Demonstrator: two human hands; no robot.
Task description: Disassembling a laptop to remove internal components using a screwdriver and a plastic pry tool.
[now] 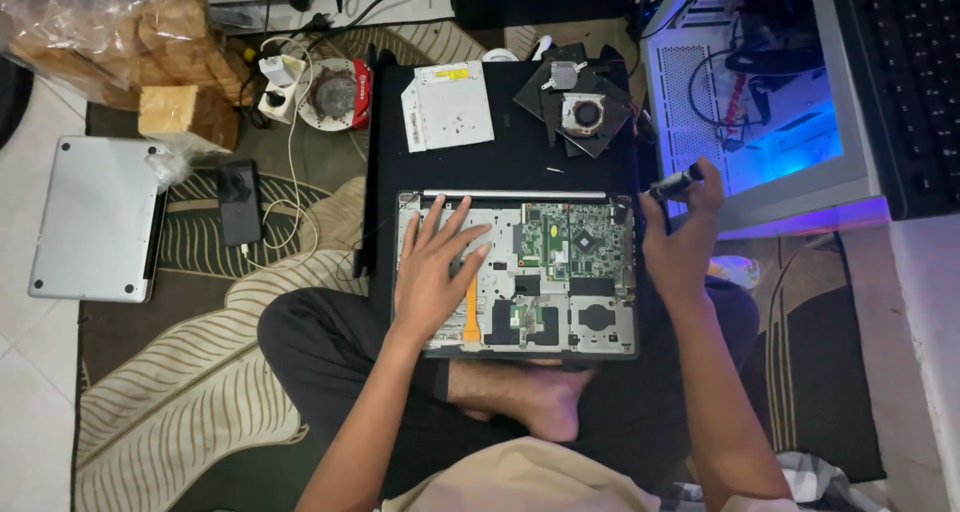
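Green circuit board, one opened laptop

Head camera — looking steeply down, seemingly close.

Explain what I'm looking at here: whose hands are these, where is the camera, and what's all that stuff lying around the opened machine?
There is no machine arm here, only a person's two bare hands. The single picture comes from a camera on that person's head, looking down at their crossed legs on a leaf-patterned rug.

On the lap lies an opened black laptop base, its green circuit board exposed. The left hand rests flat on the base, beside an orange plastic pry tool. The right hand grips a dark-handled tool, probably a screwdriver, at the base's right edge.

Above, on the black panel, lie a flat silver drive and a small round cooling fan. To the left sit a closed silver laptop and a black phone.
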